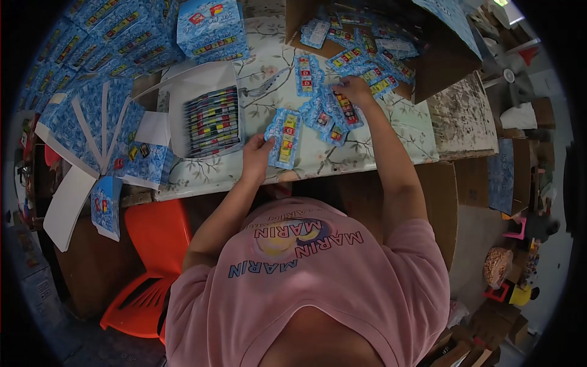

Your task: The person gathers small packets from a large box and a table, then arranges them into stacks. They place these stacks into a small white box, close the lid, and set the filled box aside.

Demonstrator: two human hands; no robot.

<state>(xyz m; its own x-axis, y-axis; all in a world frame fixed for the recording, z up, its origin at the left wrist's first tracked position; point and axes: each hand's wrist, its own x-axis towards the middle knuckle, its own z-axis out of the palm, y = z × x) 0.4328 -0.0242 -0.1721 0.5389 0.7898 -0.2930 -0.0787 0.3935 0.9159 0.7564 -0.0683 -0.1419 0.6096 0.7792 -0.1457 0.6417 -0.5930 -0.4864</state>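
Packets (211, 125) line our box (177, 125), loose ones (307, 76) lie outside, and our left hand (257, 151) and right hand (357, 92) each pinch one.

Packets (284, 139): light blue with white pattern, and small blocks in yellow, red and green.
Tablecloth (214, 174): pale green, with brownish branches and floral pattern.
Open box (235, 76): white on the inner walls.
Stacked boxes (211, 23): blue-and-white pattern, marks of red and yellow.
Large carton (443, 67): plain brown.
Shirt (293, 293): pink, with blue and orange among the letter colours.
Chair (158, 238): bright orange-red.
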